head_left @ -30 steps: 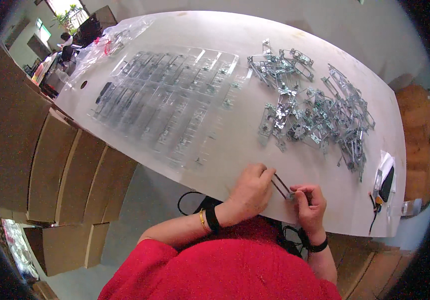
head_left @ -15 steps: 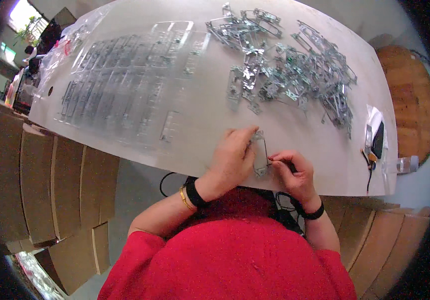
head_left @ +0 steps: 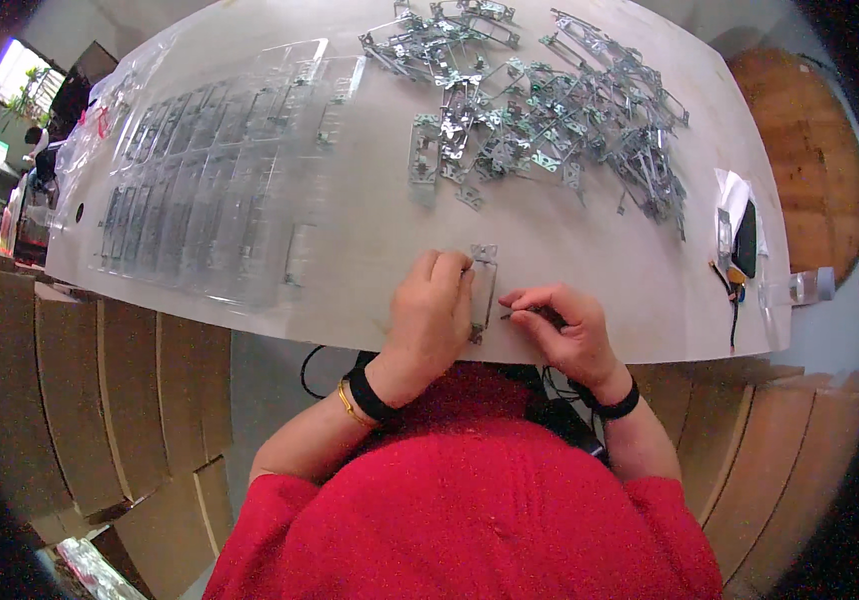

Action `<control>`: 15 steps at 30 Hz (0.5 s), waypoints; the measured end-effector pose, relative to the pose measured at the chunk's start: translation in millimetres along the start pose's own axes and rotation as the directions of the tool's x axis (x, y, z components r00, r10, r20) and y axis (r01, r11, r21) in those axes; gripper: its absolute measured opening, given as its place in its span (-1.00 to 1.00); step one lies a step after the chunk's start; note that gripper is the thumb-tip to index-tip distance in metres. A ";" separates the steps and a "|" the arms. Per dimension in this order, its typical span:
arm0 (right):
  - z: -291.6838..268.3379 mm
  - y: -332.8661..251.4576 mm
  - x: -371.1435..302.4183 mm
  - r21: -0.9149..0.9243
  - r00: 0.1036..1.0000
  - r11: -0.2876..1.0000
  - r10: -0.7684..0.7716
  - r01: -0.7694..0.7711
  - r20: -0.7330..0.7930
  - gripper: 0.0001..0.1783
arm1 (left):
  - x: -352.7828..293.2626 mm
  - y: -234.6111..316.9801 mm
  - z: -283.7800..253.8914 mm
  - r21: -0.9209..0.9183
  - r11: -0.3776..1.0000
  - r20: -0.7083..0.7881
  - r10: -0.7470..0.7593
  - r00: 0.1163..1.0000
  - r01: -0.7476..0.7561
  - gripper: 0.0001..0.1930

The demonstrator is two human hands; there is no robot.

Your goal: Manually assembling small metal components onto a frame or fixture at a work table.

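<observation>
At the table's near edge, my left hand (head_left: 432, 312) is closed on the left side of a slim metal bracket (head_left: 485, 253), a long frame with thin rods and small end plates. My right hand (head_left: 568, 328) is just to its right, thumb and forefinger pinched together. Something small and dark shows at those fingers, too small to name. Farther off lies a tangled heap of similar metal brackets (head_left: 545, 130). On the left, clear plastic trays (head_left: 262, 292) hold rows of such brackets.
Near the table's right edge, a black case (head_left: 746, 245) rests on white paper, with an orange-and-black tool (head_left: 737, 290) beside it. A clear bottle (head_left: 812, 286) and a round wooden board (head_left: 800, 150) are beyond. Cardboard boxes (head_left: 60, 390) stand below the table at left.
The whole view has shifted, moving the table's things leftward and slightly up. My right fingers have drawn a little away from the bracket's rod; my left hand still holds the bracket.
</observation>
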State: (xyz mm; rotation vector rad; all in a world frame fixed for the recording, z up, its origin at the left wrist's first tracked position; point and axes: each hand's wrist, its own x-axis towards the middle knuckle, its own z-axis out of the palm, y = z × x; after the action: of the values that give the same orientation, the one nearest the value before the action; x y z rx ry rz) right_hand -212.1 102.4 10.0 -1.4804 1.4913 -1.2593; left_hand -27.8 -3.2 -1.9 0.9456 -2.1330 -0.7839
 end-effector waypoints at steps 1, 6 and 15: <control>-0.4 -0.5 0.7 -0.023 1.000 0.999 -0.022 0.022 0.012 -0.91 | -1.3 2.9 -0.6 0.046 0.999 0.011 0.019 1.000 -0.019 -0.81; -0.3 5.7 1.8 -0.019 0.998 0.998 -0.055 0.055 0.021 -0.89 | -6.7 16.6 -3.3 0.195 0.968 0.033 0.157 0.987 -0.160 -0.80; 0.8 8.5 -4.3 -0.067 0.997 0.997 0.026 -0.031 -0.076 -0.92 | -10.3 24.3 -3.0 0.246 0.951 0.089 0.172 0.981 -0.189 -0.74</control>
State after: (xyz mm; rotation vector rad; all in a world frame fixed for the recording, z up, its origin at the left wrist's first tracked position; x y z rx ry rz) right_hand -213.5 105.5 1.1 -1.4643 1.6133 -1.2717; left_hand -29.7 17.8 14.3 0.8442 -2.3794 -0.4640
